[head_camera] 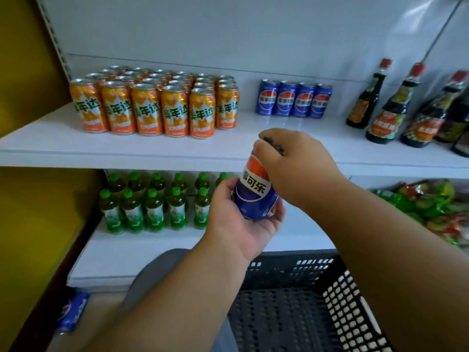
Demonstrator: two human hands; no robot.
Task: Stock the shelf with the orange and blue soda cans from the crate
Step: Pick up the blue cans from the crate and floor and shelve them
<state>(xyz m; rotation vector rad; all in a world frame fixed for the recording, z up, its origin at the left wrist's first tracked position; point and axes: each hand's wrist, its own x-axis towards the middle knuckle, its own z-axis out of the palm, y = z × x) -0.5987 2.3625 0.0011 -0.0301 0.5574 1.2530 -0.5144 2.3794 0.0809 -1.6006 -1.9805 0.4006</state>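
Blue can sits gripped by both hands, left hand beneath, right hand on top; next, seat it beside the blue row beyond them.

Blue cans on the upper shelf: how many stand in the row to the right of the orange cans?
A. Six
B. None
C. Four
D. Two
C. Four blue cans stand side by side on the upper shelf, between the orange cans and the dark sauce bottles; a fifth blue can is off the shelf, held by both hands.
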